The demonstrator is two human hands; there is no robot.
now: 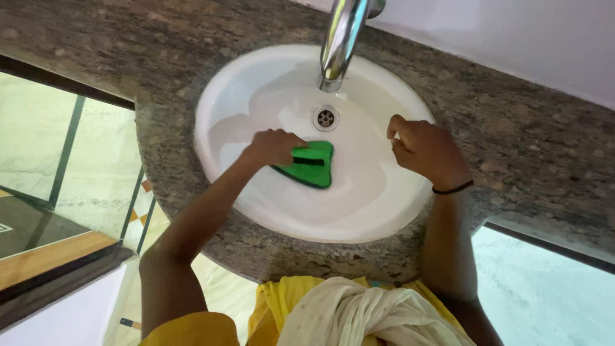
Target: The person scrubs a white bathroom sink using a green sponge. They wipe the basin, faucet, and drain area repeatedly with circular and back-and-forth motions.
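Observation:
My left hand is down inside the white oval sink, gripping a green scrub pad pressed against the basin's inner wall. The pad lies just below the round metal drain. My right hand hovers over the basin's right rim with fingers curled in and nothing visible in them; a black band circles its wrist. A chrome faucet arches over the back of the basin.
The sink is set in a speckled brown granite counter with a curved front edge. A white wall runs behind it. Tiled floor shows at left and lower right. Yellow and white clothing hangs below.

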